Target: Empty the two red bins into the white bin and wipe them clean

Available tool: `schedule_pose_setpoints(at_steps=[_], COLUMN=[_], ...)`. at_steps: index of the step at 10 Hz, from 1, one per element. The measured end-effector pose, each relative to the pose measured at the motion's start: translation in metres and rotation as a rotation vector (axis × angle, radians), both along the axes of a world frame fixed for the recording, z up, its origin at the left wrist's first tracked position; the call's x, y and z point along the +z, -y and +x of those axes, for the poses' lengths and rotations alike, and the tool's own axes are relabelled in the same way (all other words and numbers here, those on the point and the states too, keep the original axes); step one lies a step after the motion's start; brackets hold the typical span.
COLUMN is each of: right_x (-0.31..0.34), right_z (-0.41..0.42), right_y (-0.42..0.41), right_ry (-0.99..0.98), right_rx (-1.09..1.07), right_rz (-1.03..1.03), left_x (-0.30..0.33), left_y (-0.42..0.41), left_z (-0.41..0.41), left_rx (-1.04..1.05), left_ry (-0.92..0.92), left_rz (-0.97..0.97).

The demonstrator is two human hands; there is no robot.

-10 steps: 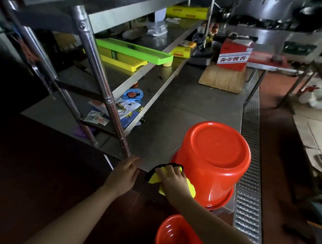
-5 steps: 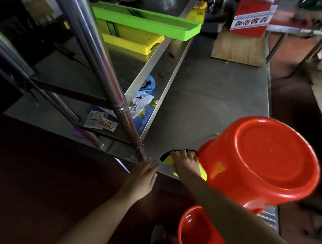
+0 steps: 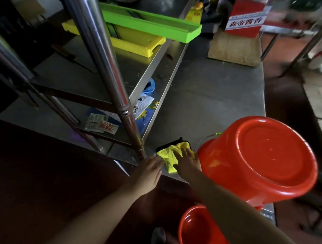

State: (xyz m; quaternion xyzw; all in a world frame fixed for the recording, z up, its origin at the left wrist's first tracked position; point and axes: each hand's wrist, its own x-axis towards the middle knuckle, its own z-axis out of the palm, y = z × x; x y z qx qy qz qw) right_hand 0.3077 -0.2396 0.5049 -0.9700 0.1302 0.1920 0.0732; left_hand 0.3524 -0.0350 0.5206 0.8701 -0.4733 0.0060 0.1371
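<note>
One red bin (image 3: 262,159) stands upside down at the near right corner of the steel table (image 3: 213,98). A second red bin (image 3: 201,232) stands upright on the floor below the table edge, mouth up. Beside the upturned bin lies a yellow cloth with a black edge (image 3: 169,152). My right hand (image 3: 187,162) lies flat on the cloth with straight fingers. My left hand (image 3: 147,174) rests with straight fingers on the table's front edge, just left of the cloth. No white bin is in view.
A steel shelf post (image 3: 110,70) rises just left of my hands. The shelf holds a green tray (image 3: 151,25), a yellow tray (image 3: 134,43) and packets (image 3: 101,125). A wooden board (image 3: 235,49) with a red box (image 3: 246,16) sits at the table's far end.
The view has moved closer and tilted down. My right hand has flattened out over the cloth, which now lies more spread on the table. My left hand stays at the table edge.
</note>
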Motion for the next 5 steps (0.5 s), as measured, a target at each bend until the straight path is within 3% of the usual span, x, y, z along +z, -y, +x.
schedule_pose_setpoints(at_steps=[3,5], right_x=[0.136,0.198], right_z=[-0.012,-0.072], right_y=[0.069,0.143], right_ry=[0.310,0.411], right_rx=[-0.024,-0.168], right_rz=[-0.137,-0.211], left_x=[0.081,0.140], left_y=[0.084,0.160], left_z=[-0.014,-0.045], left_rx=[-0.003,-0.021], left_ry=[0.166,0.197], left_rz=[-0.026,-0.091])
